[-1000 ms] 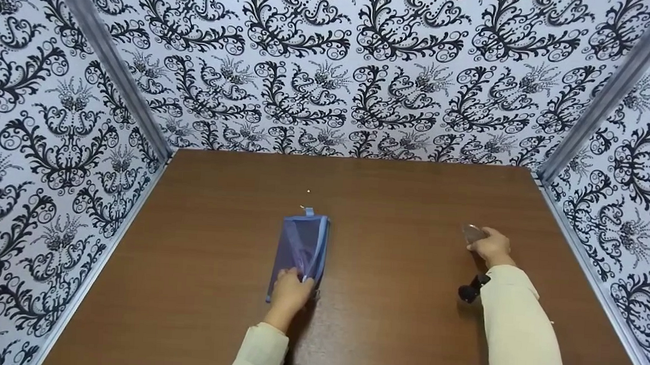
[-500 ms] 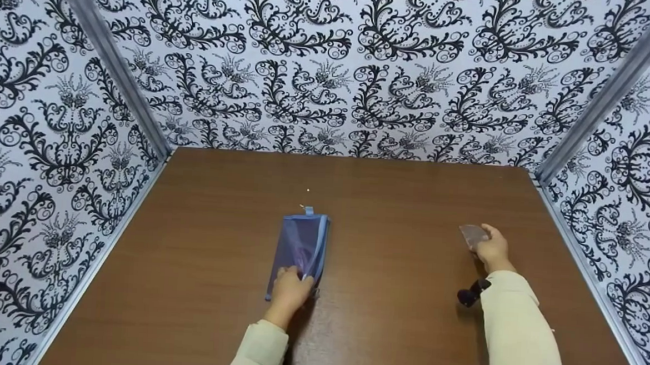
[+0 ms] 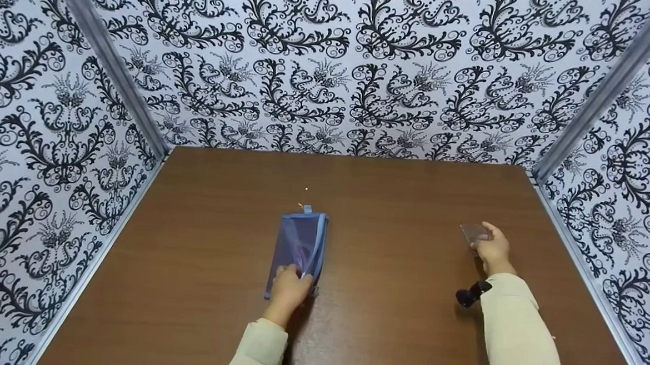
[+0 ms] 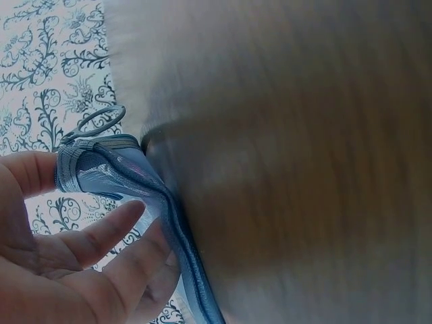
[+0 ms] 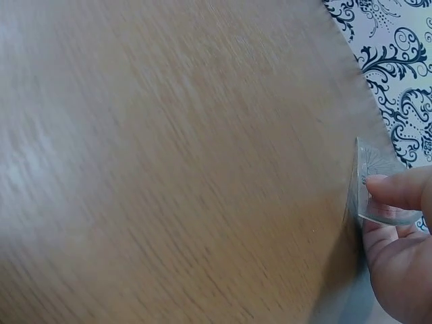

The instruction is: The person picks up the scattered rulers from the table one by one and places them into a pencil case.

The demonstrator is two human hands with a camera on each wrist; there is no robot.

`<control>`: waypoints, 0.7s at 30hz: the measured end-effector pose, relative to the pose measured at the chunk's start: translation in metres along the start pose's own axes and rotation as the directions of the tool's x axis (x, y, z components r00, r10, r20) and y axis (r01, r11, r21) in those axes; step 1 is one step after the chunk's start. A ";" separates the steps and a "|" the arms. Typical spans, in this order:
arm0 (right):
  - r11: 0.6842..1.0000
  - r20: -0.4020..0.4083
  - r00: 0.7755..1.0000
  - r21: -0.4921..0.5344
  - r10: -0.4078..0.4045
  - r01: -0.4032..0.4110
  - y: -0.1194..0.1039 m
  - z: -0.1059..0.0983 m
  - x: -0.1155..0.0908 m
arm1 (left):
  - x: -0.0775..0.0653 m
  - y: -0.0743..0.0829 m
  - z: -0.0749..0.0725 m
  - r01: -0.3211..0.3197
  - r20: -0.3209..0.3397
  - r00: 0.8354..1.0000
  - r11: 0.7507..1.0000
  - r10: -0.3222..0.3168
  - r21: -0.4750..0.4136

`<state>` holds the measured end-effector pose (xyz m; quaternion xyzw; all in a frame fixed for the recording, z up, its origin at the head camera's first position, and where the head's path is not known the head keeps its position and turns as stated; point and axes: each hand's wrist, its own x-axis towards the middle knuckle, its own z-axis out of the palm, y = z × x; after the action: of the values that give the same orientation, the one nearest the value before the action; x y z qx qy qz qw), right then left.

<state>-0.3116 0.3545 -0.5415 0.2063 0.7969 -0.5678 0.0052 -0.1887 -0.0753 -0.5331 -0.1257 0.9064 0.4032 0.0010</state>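
A blue mesh zip pouch (image 3: 285, 244) lies lengthwise on the table, left of the middle in the head view. At its near end my left hand (image 3: 288, 292) grips the zipped edge. In the left wrist view, the pouch's opening (image 4: 111, 169) bulges, with the thumb and fingers on either side of the fabric and a ring pull above. Further right, my right hand (image 3: 494, 252) pinches a clear plastic protractor (image 3: 471, 232) between thumb and fingers. The right wrist view shows radial lines on the protractor (image 5: 370, 158) and its curved edge. The fingertips beneath are partly hidden.
Both hands are over a brown wooden table (image 3: 394, 236), closed in by patterned walls (image 3: 307, 92) with metal posts (image 3: 114, 66) in the corners. A black wrist camera (image 3: 467, 297) sticks out beside the right sleeve. One white speck (image 3: 306, 189) is beyond the pouch.
The protractor has tilted slightly in my right hand, showing more of its face than a second ago. My left hand stays on the pouch, and the head view has shifted a little.
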 end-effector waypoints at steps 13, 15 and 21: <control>0.978 0.037 0.999 0.205 0.039 -0.045 -0.013 -0.001 -0.009 | 0.002 -0.003 0.003 0.016 0.018 1.000 1.000 -0.016 -0.005; 0.978 0.032 0.999 0.205 0.030 -0.036 -0.014 -0.001 -0.011 | 0.002 -0.003 0.004 0.021 0.020 1.000 1.000 -0.022 0.002; 0.968 0.031 0.999 0.248 0.040 -0.046 -0.016 -0.001 -0.016 | 0.002 -0.002 0.005 0.035 0.018 0.999 0.999 -0.035 0.006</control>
<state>-0.3023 0.3459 -0.5229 0.2152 0.7146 -0.6656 0.0016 -0.1910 -0.0733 -0.5377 -0.1377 0.9052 0.4017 0.0166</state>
